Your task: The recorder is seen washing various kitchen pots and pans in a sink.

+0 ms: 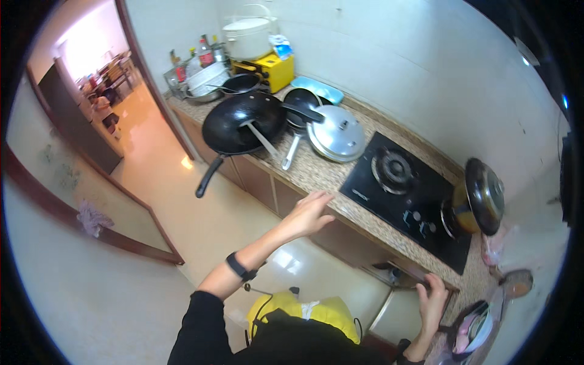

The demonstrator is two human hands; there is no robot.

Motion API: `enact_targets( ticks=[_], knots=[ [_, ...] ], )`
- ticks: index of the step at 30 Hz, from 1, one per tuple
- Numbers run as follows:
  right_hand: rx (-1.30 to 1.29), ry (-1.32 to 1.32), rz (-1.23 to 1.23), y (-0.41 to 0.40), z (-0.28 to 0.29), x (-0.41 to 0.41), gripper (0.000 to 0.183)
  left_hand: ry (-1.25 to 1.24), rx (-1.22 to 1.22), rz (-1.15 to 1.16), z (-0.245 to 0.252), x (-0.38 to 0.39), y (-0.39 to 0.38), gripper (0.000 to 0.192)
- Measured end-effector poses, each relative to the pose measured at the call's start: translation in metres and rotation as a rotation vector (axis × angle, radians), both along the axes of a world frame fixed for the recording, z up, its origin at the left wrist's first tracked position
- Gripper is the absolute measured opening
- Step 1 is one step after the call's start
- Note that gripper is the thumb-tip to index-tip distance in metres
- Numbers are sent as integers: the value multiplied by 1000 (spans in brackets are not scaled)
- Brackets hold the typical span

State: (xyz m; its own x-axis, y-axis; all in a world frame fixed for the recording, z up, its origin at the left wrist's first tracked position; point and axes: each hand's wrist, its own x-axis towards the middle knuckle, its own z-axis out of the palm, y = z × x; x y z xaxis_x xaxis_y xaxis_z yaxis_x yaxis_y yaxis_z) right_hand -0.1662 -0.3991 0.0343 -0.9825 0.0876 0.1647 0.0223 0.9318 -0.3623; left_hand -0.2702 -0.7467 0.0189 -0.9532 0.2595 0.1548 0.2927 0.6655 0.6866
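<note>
My left hand (312,213) hovers empty by the front edge of the speckled stone counter (315,175), fingers apart. Just beyond it, a black two-burner gas hob (365,182) is set into the counter. A silver pot lid (336,132) lies to the hob's left. My right hand (432,299) is raised near the counter's right corner, fingers spread, with nothing visible in it. Close by, a cabinet door (397,312) stands open below the counter. On the hob's right burner rests a pot (465,219), with a dark-rimmed glass lid (486,196) tilted over it.
A large black wok (246,107) holds a spatula (262,137); its handle (209,177) juts past the counter edge. Behind are a yellow appliance (278,72), a white lidded pot (248,39) and several bottles (205,52). Bowls (474,328) sit at the right. A person (104,109) is beyond the doorway.
</note>
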Motion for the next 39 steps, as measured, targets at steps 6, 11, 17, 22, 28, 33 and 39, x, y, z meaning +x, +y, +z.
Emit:
enact_targets(
  ticks=[6,11,17,22,28,33,39],
  knots=[
    [-145,-111,366,-113,-10,-92,31,153,221,512,-17,60,-126,35],
    [-322,-194,707,-188,-24,-174,35,64,276,813,-16,95,-179,33],
    [-1226,-705,517,-285,-21,-276,39,39,337,909,-31,84,-240,34],
    [-1938,-936,49,-357,-49,-373,41,-49,550,879,-29,63,-280,35],
    [-1887,-576,-403,-427,-77,-430,27,-147,535,828,-42,52,-315,33],
    [-1935,-397,-654,-448,-119,-471,23,-247,527,770,-48,54,-357,33],
    [-2358,-363,-650,-445,-116,-460,19,-299,445,690,-47,35,-400,32]
  ],
)
